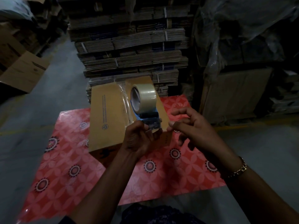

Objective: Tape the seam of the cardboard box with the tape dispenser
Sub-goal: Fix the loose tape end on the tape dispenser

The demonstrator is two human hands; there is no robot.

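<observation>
A brown cardboard box [106,117] stands on a red patterned table [68,167], a strip of clear tape running along its top seam. Above the box I hold a blue tape dispenser [144,109] with a clear tape roll, gripped at its handle by my left hand [139,138]. My right hand [192,126] hovers just to the right of the dispenser's front end, thumb and forefinger pinched together near the tape's end; whether they hold tape I cannot tell.
Tall stacks of bundled flat cardboard [129,46] rise behind the table. An open carton [24,70] lies on the grey floor at the left. Plastic-wrapped goods [242,38] stand at the right.
</observation>
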